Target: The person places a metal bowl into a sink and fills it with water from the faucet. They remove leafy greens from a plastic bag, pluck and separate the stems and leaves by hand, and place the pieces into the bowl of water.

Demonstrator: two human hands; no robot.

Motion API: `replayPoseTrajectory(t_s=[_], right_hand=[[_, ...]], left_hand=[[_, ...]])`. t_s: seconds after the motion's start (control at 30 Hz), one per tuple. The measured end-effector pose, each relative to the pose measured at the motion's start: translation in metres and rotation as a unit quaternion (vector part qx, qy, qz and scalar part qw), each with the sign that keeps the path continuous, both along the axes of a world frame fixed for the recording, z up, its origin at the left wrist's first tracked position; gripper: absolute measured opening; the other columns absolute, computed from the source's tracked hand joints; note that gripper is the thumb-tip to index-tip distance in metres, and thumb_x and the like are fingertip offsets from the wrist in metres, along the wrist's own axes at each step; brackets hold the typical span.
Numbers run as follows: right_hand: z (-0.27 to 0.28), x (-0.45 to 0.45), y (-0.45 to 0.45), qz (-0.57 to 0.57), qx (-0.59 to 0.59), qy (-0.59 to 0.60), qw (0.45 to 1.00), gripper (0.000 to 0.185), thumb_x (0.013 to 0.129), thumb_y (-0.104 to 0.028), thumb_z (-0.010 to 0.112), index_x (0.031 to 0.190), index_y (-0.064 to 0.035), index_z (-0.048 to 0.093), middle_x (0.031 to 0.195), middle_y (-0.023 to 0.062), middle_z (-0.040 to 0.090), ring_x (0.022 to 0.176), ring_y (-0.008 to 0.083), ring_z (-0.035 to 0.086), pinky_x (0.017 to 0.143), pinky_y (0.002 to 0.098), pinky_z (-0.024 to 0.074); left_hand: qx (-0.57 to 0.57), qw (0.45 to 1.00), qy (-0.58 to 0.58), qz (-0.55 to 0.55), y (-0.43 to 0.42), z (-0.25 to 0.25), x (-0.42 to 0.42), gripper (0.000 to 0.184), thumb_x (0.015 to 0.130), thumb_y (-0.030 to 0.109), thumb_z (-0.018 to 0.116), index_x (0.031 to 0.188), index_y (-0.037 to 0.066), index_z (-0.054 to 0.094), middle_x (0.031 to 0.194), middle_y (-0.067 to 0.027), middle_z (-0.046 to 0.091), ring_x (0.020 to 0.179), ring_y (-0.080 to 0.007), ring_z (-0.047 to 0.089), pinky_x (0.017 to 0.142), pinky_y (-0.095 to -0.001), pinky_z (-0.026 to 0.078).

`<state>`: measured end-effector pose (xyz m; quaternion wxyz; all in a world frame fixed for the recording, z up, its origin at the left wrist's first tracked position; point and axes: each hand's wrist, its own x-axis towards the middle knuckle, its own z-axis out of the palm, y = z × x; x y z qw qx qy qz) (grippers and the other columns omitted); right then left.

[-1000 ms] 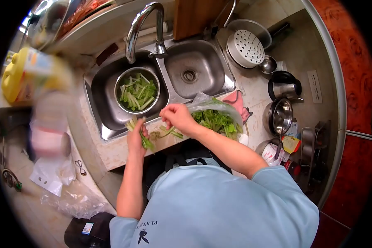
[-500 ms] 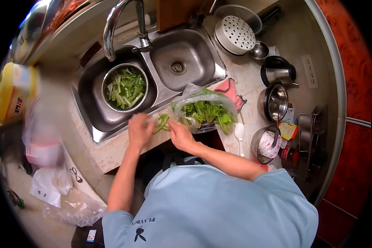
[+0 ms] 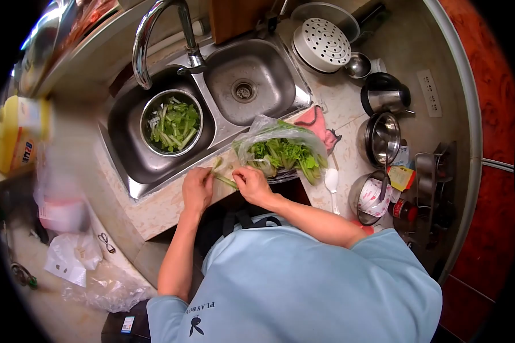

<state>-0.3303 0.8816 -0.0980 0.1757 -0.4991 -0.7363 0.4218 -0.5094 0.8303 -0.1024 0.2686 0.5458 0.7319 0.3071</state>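
At the counter edge in front of the sink, my left hand is closed around a pale green vegetable stalk. The stalk reaches across to my right hand, whose fingers are pinched at its other end. Right beside my right hand, a clear plastic bag lies open with leafy greens spilling from it. In the left basin, a round metal pot holds torn leaves and stems.
A chrome faucet arches over the double sink. A pink cloth and a white spoon lie right of the bag. Along the right wall stand a kettle, bowls and a perforated white steamer.
My left hand, blurred before, has moved slightly right and down beside my right hand. The leafy piece between them is no longer seen there; a thin bare stalk shows instead.
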Motion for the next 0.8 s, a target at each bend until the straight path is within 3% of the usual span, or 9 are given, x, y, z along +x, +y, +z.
replayPoseTrajectory(t_s=[0.13,0.17,0.3,0.37,0.4,0.47,0.67,0.73,0.8], right_hand=[[-0.004,-0.007,0.000,0.020,-0.029,0.023,0.999,0.018,0.088,-0.012,0.056,0.095,0.0007,0.065,0.080,0.0146,0.062,0.070,0.0235,0.065,0.065,0.0351,0.0501],[-0.005,-0.010,0.000,0.019,-0.072,0.048,0.996,0.019,0.088,-0.013,0.055,0.096,0.0012,0.064,0.081,0.0143,0.062,0.071,0.0216,0.065,0.065,0.0352,0.0502],[0.001,-0.025,0.001,0.028,-0.100,0.094,0.990,0.021,0.091,-0.015,0.052,0.100,0.0019,0.063,0.083,0.0113,0.063,0.073,0.0176,0.064,0.063,0.0327,0.0510],[0.013,-0.032,0.003,-0.032,-0.318,0.160,0.934,0.025,0.092,-0.022,0.054,0.097,0.0010,0.062,0.081,0.0108,0.062,0.071,0.0198,0.063,0.065,0.0334,0.0503],[0.013,-0.035,0.003,-0.031,-0.319,0.161,0.933,0.025,0.092,-0.022,0.054,0.097,0.0010,0.062,0.081,0.0108,0.062,0.071,0.0198,0.063,0.065,0.0334,0.0503],[0.014,-0.038,0.002,-0.041,-0.455,0.266,0.849,0.027,0.094,-0.024,0.053,0.098,0.0006,0.062,0.076,0.0051,0.060,0.065,0.0110,0.059,0.058,0.0270,0.0488],[0.029,-0.042,0.003,0.083,-0.338,0.218,0.912,0.021,0.094,-0.019,0.052,0.096,0.0002,0.060,0.077,0.0032,0.058,0.062,0.0090,0.055,0.048,0.0236,0.0425],[0.031,-0.041,0.007,0.079,-0.396,0.217,0.889,0.021,0.095,-0.019,0.050,0.096,0.0004,0.059,0.077,0.0028,0.057,0.061,0.0087,0.053,0.048,0.0241,0.0419],[0.033,-0.041,0.010,0.077,-0.454,0.215,0.861,0.022,0.095,-0.018,0.048,0.096,0.0006,0.058,0.077,0.0024,0.056,0.060,0.0084,0.051,0.047,0.0246,0.0414]], left_hand=[[-0.082,0.970,-0.176,0.144,-0.006,0.000,-0.010,0.014,0.087,0.010,0.063,0.095,-0.001,0.066,0.090,-0.0112,0.070,0.071,-0.0127,0.063,0.066,-0.0235,0.049],[-0.085,0.971,-0.172,0.143,-0.008,0.001,-0.013,0.014,0.087,0.010,0.063,0.095,-0.001,0.066,0.090,-0.0112,0.070,0.071,-0.0127,0.063,0.066,-0.0235,0.049],[-0.060,0.866,-0.451,0.206,-0.011,0.006,-0.026,0.023,0.092,0.010,0.057,0.112,-0.001,0.056,0.096,-0.0107,0.069,0.074,-0.0097,0.061,0.063,-0.0205,0.048],[-0.058,0.785,-0.567,0.242,-0.014,0.009,-0.029,0.017,0.092,0.010,0.057,0.107,0.002,0.057,0.100,-0.0115,0.068,0.073,-0.0089,0.060,0.061,-0.0206,0.049],[-0.057,0.776,-0.581,0.238,-0.014,0.012,-0.030,0.012,0.092,0.010,0.058,0.102,0.004,0.057,0.103,-0.0111,0.067,0.072,-0.0086,0.060,0.061,-0.0202,0.049],[-0.067,0.768,-0.592,0.234,-0.016,0.018,-0.026,0.012,0.092,0.011,0.058,0.103,0.005,0.057,0.099,-0.0090,0.067,0.072,-0.0089,0.060,0.061,-0.0204,0.048],[-0.114,0.752,-0.603,0.240,-0.021,0.015,-0.021,0.010,0.092,0.014,0.060,0.099,0.008,0.057,0.084,-0.0014,0.063,0.072,-0.0087,0.059,0.059,-0.0216,0.046],[-0.123,0.748,-0.601,0.255,-0.020,0.021,-0.017,0.009,0.092,0.015,0.061,0.096,0.008,0.057,0.081,-0.0002,0.061,0.072,-0.0085,0.058,0.059,-0.0223,0.045],[-0.105,0.676,-0.685,0.251,-0.018,0.030,-0.015,0.016,0.092,0.020,0.060,0.102,0.007,0.059,0.082,-0.0007,0.061,0.070,-0.0087,0.056,0.062,-0.0235,0.045]])
